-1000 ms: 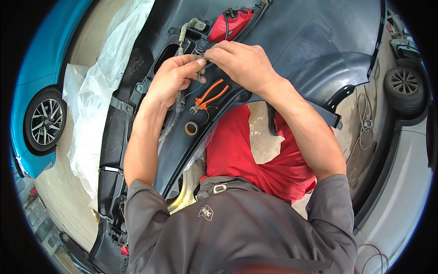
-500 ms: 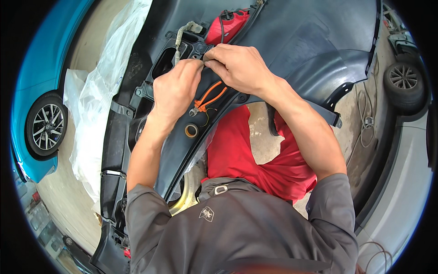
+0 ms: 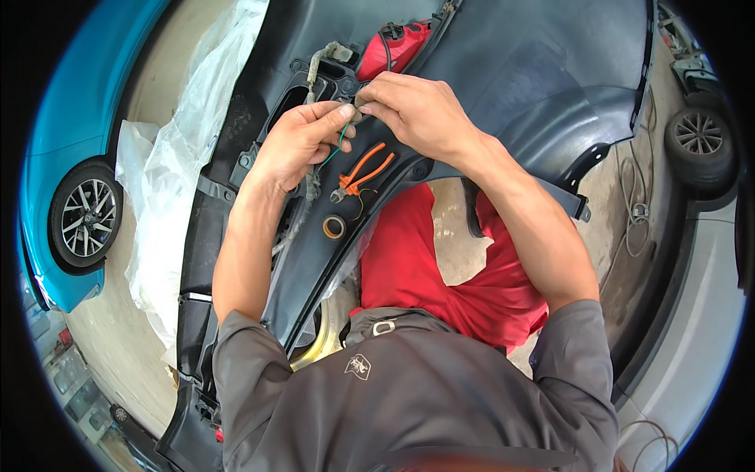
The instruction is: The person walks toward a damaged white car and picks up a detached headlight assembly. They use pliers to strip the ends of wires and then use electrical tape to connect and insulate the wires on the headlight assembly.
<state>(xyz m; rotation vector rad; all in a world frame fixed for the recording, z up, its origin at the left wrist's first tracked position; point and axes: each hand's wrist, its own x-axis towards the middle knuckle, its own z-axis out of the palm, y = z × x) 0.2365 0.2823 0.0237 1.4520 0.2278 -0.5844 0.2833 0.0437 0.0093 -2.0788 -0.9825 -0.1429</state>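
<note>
My left hand (image 3: 307, 141) is closed in a pinch on a thin green wire (image 3: 340, 142), which runs down past its fingertips toward a wrapped wiring harness (image 3: 312, 186). Right beside those fingertips, my right hand (image 3: 413, 114) pinches with thumb and forefinger; whatever sits between them is too small to make out. Below the hands, orange-handled cutting pliers (image 3: 364, 173) lie on the dark bumper cover (image 3: 303, 256). Close to the pliers' jaws rests a roll of tape (image 3: 334, 227). A short thin yellow wire (image 3: 362, 206) lies by the pliers.
Beyond my hands is a red lamp (image 3: 395, 51) set in the bumper. Clear plastic sheeting (image 3: 169, 181) hangs along the left. A blue car (image 3: 75, 102) stands further left, a grey car (image 3: 680, 315) at right. A loose wheel (image 3: 697, 138) and a cable (image 3: 633, 204) are on the right.
My left hand has turned and its fingers have opened out somewhat, bringing the green wire into sight. My right hand stays almost in place, still pinching.
</note>
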